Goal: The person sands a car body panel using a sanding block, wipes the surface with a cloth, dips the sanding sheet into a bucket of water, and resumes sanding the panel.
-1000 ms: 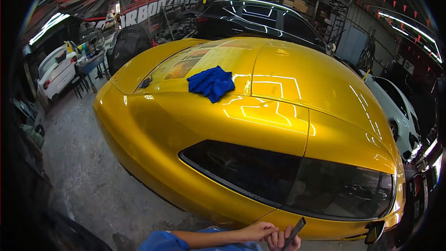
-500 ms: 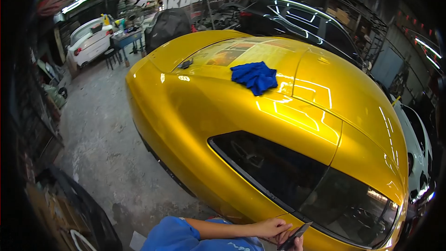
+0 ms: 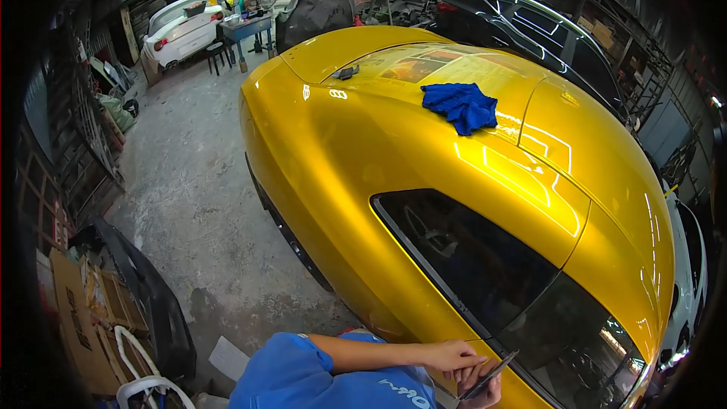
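In the head view, my left hand reaches in from the blue sleeve, its fingers curled together beside a thin, dark, flat piece. What those fingers pinch, if anything, is too small to make out. My right hand is wrapped round the lower part of the dark piece at the bottom of the view. Both hands are close to the side window of a glossy yellow car. A crumpled blue cloth lies on the car, near its windshield.
A black bumper and cardboard stand at lower left on the concrete floor. Behind are a white car, a blue table and a black car. A small dark object sits by the windshield.
The view has shifted, so the car and cloth appear further right and slightly higher. My hands stay together at the dark flat piece, with the left fingers slightly more closed.
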Demonstrator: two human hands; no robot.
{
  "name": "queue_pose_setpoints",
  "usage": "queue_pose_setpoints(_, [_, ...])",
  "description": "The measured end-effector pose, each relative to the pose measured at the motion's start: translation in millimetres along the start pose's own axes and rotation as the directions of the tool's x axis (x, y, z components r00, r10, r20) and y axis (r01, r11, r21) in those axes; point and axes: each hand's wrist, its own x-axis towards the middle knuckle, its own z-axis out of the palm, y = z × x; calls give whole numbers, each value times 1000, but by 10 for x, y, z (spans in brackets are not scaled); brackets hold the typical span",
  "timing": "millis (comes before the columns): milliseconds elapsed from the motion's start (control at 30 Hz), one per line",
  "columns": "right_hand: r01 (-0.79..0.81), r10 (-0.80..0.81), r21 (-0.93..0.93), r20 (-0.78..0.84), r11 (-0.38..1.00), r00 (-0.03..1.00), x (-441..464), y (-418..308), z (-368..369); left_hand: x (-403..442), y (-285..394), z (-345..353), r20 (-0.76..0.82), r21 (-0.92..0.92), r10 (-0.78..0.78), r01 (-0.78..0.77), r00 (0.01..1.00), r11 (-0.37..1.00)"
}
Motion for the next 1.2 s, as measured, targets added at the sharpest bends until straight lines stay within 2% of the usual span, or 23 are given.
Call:
queue_pose_setpoints(133, [-41, 32, 85, 102, 996, 994, 94, -73, 209, -15, 58, -78, 92, -38, -69, 72, 993, 997])
queue_pose_setpoints(167, [-65, 49, 119, 132, 991, 990, 104, -98, 270, 2, 17, -74, 62, -61, -52, 56, 997, 997])
queue_pose_setpoints(267, [-81, 82, 17, -68, 997, 994, 29, -65, 119, 41, -65, -44, 16, -141, 5, -2, 1000, 990])
queue_pose_setpoints(333, [-75, 73, 60, 34, 995, 997, 35, -88, 134, 19, -36, -37, 38, -217, 57, -48, 998, 975])
queue_pose_setpoints(467, [-119, 95, 93, 230, 989, 969, 58, -103, 49, 27, -26, -140, 112, -77, 15, -7, 994, 997])
queue_pose_setpoints(533, [-61, 49, 103, 115, 993, 992, 17, -67, 61, 46, -11, -148, 117, -30, -4, 7, 993, 1000])
queue_pose_setpoints(633, [-22, 23, 46, -22, 999, 999, -2, -62, 39, 104, -85, -92, 41, 47, 86, -88, 995, 995])
queue_pose_setpoints(667, [-20, 21, 18, -64, 1000, 998, -6, -62, 27, 94, -86, -78, 50, 5, 94, -95, 994, 996])
queue_pose_setpoints(733, [-70, 59, 96, 116, 993, 991, 36, -80, -12, 59, -72, -33, 67, -81, 112, -107, 991, 991])
queue_pose_setpoints(767, [-100, 72, 130, 207, 986, 976, 52, -89, -28, 40, -53, -35, 96, -68, 91, -85, 991, 994])
queue_pose_setpoints(833, [-78, 59, 97, 182, 992, 981, 24, -98, -26, -1, 24, -64, 151, -40, 48, -43, 987, 998])
queue_pose_setpoints(933, [-64, 56, 87, 85, 994, 995, -63, -54, -217, -61, 184, -45, 15, 281, 21, -24, 1000, 960])
queue_pose_setpoints(1033, [-25, 20, 84, 57, 996, 998, -72, -28, -241, 17, -44, -19, -35, 274, 211, -194, 977, 942])
queue_pose_setpoints(1133, [-13, 5, 81, 99, 997, 995, -69, -75, 26, -53, 57, -29, 47, 158, 138, -143, 989, 977])
queue_pose_setpoints(1200, [-11, 4, 85, 88, 996, 996, -73, -77, 34, -123, 181, -45, 75, 243, 88, -104, 993, 964])
